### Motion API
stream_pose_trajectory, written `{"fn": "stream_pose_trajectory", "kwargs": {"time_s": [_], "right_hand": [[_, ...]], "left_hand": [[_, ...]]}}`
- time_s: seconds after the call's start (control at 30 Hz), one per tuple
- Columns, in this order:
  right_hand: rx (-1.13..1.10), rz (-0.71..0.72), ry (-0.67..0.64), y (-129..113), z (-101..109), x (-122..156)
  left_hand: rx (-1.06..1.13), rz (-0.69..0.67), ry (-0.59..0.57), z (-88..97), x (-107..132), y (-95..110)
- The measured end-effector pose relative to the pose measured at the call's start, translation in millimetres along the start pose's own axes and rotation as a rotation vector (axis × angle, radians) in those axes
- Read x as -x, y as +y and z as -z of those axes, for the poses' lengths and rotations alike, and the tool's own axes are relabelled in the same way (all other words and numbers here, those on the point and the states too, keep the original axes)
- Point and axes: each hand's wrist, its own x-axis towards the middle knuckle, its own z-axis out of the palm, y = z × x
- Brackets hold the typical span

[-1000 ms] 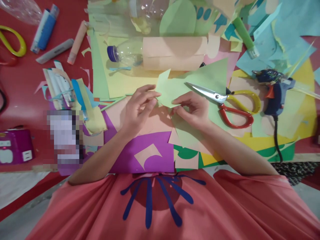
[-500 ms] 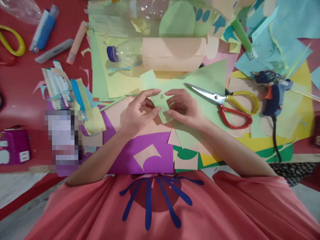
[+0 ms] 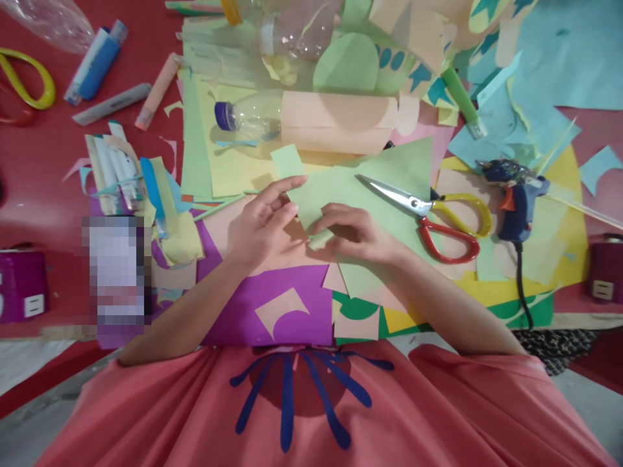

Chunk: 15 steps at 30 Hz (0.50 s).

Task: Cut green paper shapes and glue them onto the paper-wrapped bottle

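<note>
Over the middle of the papers, my left hand (image 3: 265,224) has its thumb and index finger apart, with nothing visible between them. To its right, my right hand (image 3: 357,233) is curled, its fingertips closed on a small piece of light green paper (image 3: 320,242). Most of that piece is hidden by the fingers. Beneath and beyond both hands lies a large light green sheet (image 3: 389,175). Scissors (image 3: 416,205) with one yellow and one red handle rest on it, right of my right hand. A small light green paper square (image 3: 287,161) lies just beyond my left fingertips.
A bottle (image 3: 335,120) wrapped in peach paper lies on its side beyond my hands. At right is a blue glue gun (image 3: 518,207) with a black cord. Markers (image 3: 111,172) and a blurred-out rectangle (image 3: 117,269) are at left. A purple sheet (image 3: 272,318) lies in front.
Both hands held a light green paper piece between them. My left fingers have come away from it, and my right hand has moved slightly down with it. The view has shifted a little.
</note>
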Motion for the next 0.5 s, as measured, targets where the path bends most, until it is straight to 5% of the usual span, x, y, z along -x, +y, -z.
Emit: {"fn": "stream_pose_trajectory", "kwargs": {"time_s": [0.13, 0.5], "right_hand": [[0.054, 0.071, -0.143, -4.9, 2.0, -1.6], [0.049, 0.116, -0.203, -7.6, -15.0, 1.9]], "left_hand": [[0.029, -0.045, 0.024, -0.3, -1.0, -3.8], [-0.052, -0.006, 0.058, -1.7, 2.8, 0.7]]}}
